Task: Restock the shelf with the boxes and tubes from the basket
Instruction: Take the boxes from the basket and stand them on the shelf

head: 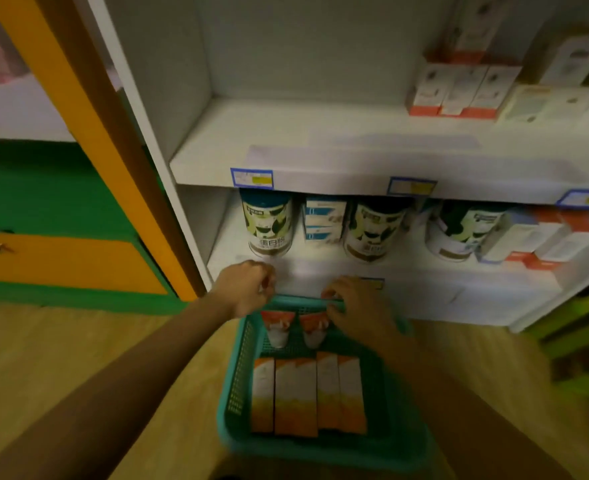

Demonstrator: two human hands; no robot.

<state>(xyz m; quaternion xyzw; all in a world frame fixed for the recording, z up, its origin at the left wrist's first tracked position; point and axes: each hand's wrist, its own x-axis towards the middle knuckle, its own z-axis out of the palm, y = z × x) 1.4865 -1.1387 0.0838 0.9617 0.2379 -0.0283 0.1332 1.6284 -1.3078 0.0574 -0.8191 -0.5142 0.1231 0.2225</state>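
Note:
A teal basket point(237, 386) sits on the floor in front of the white shelf point(320, 133). Inside lie several orange-and-white boxes point(307, 396) side by side and two orange-and-white tubes point(278, 327) at the far end. My left hand point(248, 289) hovers over the basket's far left corner, fingers curled with nothing visibly in them. My right hand point(359, 310) is above the far rim, its fingers loosely bent next to the right tube point(314, 330). Whether it touches the tube or the rim is unclear.
The upper shelf board is bare on the left, with white-and-red boxes point(455, 91) at its right. The lower board holds cans point(269, 223), small blue boxes point(324, 220) and more boxes point(542, 237). An orange-and-green cabinet point(61, 237) stands left. Wooden floor all round.

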